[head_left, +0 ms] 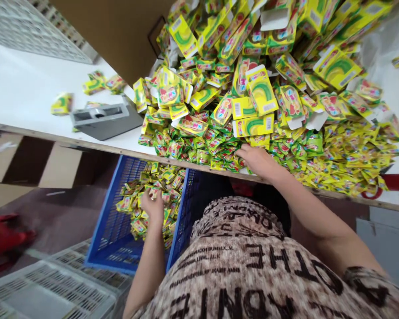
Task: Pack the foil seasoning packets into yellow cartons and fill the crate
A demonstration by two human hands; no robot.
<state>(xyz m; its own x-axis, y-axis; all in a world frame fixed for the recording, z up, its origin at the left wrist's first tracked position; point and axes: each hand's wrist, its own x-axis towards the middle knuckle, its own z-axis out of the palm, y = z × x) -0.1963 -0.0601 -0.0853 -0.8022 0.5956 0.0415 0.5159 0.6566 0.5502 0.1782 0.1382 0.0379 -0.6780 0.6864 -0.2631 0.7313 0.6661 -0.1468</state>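
My left hand (pixel 153 206) is down in a blue plastic crate (pixel 109 212), its fingers curled about a small yellow-green box (pixel 154 193). Many similar filled-looking boxes (pixel 139 226) lie loose in that crate. At the table's front edge, my right hand (pixel 257 160) reaches into a heap of small green wrapped packets (pixel 206 148). Its fingers are bent together at the packets, and the fingertips are partly hidden among them. Just beyond that hand lie yellow boxes with green swirls (pixel 261 91), some with open white flaps.
Yellow packets (pixel 346 155) spread to the right, near a red handle (pixel 397 182). A grey metal tape dispenser (pixel 108 122) and a large brown carton (pixel 116 35) stand to the left on the white table (pixel 23 88). White crates (pixel 49 288) sit on the floor.
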